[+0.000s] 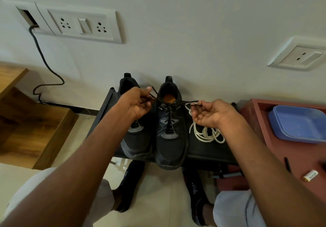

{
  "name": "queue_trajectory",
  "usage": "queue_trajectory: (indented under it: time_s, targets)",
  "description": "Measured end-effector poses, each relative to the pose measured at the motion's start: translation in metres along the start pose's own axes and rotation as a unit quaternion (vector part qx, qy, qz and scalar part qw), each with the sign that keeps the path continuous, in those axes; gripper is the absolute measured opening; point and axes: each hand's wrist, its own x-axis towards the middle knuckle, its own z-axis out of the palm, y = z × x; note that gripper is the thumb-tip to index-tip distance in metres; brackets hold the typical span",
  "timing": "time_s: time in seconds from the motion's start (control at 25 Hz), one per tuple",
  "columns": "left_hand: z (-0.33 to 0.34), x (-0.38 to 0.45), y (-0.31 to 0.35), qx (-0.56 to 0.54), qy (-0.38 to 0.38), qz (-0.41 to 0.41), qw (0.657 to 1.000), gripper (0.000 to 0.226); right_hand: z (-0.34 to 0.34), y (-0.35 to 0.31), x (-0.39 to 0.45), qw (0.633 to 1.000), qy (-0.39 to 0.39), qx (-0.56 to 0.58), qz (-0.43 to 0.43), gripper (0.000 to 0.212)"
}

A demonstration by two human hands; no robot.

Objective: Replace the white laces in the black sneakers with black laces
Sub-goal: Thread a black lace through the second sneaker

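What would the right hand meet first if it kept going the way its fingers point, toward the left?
Probably the right-hand sneaker: the right hand, pinching the black lace, points at its collar; depth is uncertain.

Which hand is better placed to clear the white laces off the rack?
Right hand: it hovers directly above the white laces, beside the right sneaker. The left hand is across both shoes.

Two black sneakers (158,126) side by side; white laces (206,133) coiled right.
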Motion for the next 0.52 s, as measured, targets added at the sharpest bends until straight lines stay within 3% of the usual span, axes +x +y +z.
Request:
queue_trajectory:
  time_s: [0.08, 0.16, 0.2, 0.24, 0.28, 0.44, 0.52]
  targets:
    - [-0.005, -0.001, 0.0, 0.175, 0.0, 0.072, 0.982, 0.017, 0.006, -0.002, 0.004, 0.999, -0.013, 0.027, -0.022, 0.021]
    - [-0.012, 0.0, -0.002, 0.432, 0.004, 0.182, 0.883, 0.021, 0.008, -0.005, 0.009, 0.998, -0.018, 0.035, -0.042, 0.017]
    - [-0.013, -0.001, -0.002, 0.503, -0.004, 0.213, 0.837, 0.02, 0.009, -0.007, 0.013, 0.998, -0.017, 0.035, -0.047, 0.019]
    - [-0.014, -0.002, -0.001, 0.527, -0.022, 0.224, 0.819, 0.019, 0.009, -0.007, 0.017, 0.998, -0.012, 0.031, -0.048, 0.022]
    - [-0.015, -0.004, 0.001, 0.522, -0.026, 0.225, 0.822, 0.023, 0.009, -0.006, 0.022, 0.998, 0.0, 0.037, -0.045, 0.026]
    - [-0.016, 0.002, 0.001, 0.491, 0.122, 0.276, 0.817, 0.034, 0.003, 0.004, 0.027, 0.996, 0.052, 0.064, -0.029, 0.034]
    - [-0.017, 0.002, -0.005, 0.494, 0.156, 0.275, 0.81, 0.036, 0.001, 0.004, 0.024, 0.994, 0.072, 0.076, -0.023, 0.036]
